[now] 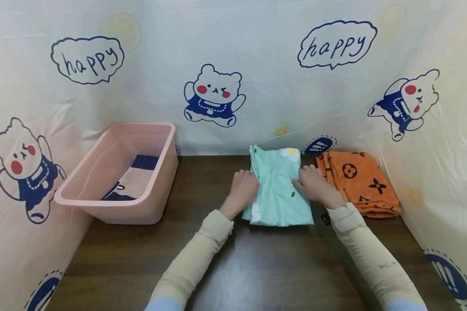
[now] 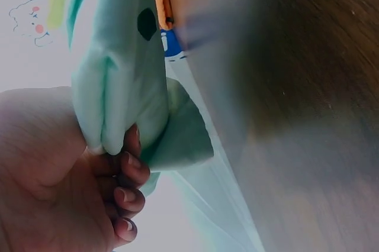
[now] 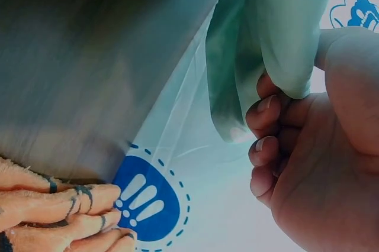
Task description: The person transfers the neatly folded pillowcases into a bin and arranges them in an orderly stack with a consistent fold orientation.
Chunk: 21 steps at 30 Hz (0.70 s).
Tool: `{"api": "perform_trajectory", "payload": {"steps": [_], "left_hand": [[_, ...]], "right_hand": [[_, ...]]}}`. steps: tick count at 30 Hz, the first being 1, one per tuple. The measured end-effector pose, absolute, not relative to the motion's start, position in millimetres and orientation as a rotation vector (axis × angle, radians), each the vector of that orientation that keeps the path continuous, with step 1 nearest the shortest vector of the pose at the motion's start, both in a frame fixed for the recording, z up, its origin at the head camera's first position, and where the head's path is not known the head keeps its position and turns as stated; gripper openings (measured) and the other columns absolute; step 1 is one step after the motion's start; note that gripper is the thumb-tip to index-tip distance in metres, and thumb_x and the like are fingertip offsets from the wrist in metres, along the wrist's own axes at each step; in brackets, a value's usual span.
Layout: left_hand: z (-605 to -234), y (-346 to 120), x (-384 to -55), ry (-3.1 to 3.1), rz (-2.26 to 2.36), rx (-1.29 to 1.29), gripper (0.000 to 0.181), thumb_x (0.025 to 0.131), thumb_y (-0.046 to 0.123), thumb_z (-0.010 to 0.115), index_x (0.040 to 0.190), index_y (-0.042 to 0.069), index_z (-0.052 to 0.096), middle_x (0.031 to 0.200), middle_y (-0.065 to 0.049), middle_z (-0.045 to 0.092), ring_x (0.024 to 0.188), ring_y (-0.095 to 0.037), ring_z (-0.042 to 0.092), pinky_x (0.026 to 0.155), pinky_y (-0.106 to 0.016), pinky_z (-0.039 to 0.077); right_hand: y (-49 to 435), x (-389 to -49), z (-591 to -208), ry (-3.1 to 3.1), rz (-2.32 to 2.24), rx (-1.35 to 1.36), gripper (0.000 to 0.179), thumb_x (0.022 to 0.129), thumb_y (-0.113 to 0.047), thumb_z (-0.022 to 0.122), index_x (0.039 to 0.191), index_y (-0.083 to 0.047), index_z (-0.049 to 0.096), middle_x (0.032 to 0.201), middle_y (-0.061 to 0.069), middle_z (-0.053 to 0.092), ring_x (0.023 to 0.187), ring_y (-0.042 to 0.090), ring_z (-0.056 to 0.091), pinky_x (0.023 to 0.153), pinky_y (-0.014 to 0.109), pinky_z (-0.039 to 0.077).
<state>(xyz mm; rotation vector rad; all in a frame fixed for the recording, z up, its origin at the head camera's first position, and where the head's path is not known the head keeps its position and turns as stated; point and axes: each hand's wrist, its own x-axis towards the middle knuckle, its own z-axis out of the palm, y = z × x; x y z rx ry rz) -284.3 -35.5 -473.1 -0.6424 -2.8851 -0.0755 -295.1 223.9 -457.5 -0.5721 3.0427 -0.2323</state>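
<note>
A folded mint-green cloth (image 1: pixel 277 185) with white flowers and dark leaf marks hangs between both hands over the table. My left hand (image 1: pixel 244 188) grips its left edge; in the left wrist view the fingers (image 2: pixel 133 169) curl under the folded layers. On the opposite edge, my right hand (image 1: pixel 315 183) pinches the cloth, thumb lying on the front face. The right wrist view shows its fingers (image 3: pixel 265 116) curled beneath the green fold (image 3: pixel 287 33). Both wrist views show a gap between the cloth and the wooden tabletop.
On the left stands a pink plastic tub (image 1: pixel 165 172) holding a folded navy and pale cloth (image 1: pixel 138 179). A folded orange cloth (image 1: pixel 363 183) with black motifs lies just right of my right hand. Behind the brown table (image 1: pixel 241 268) hangs a white printed sheet (image 1: pixel 264 52).
</note>
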Motion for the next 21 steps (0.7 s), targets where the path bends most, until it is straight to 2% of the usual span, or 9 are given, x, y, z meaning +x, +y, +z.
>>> {"api": "perform_trajectory", "payload": {"steps": [5,11,21], "left_hand": [[-473,-39,-281,-2.86,-0.094,-0.638,0.038,0.106,0.027,0.049,0.075,0.008,0.059,0.079,-0.008,0.058,0.072,-0.022,0.046,0.07,-0.032,0.038],[-473,-44,-277,-2.831,-0.105,-0.626,0.038,0.105,0.026,0.051,0.074,0.006,0.059,0.076,-0.009,0.056,0.07,-0.022,0.045,0.067,-0.032,0.037],[-479,-54,-273,-2.819,-0.15,-0.623,0.037,0.105,0.024,0.052,0.075,0.005,0.061,0.076,-0.011,0.057,0.07,-0.025,0.048,0.068,-0.035,0.04]], "right_hand": [[222,-293,-457,3.049,-0.249,-0.59,0.035,0.104,-0.031,0.055,0.104,0.004,0.06,0.086,0.011,0.051,0.084,0.03,0.041,0.072,0.037,0.029],[217,-291,-453,3.039,-0.27,-0.603,0.037,0.105,-0.031,0.055,0.108,0.005,0.06,0.086,0.011,0.05,0.085,0.03,0.04,0.073,0.038,0.028],[206,-288,-456,3.039,-0.313,-0.597,0.033,0.104,-0.031,0.056,0.102,0.002,0.059,0.085,0.01,0.047,0.084,0.029,0.037,0.074,0.038,0.026]]}}
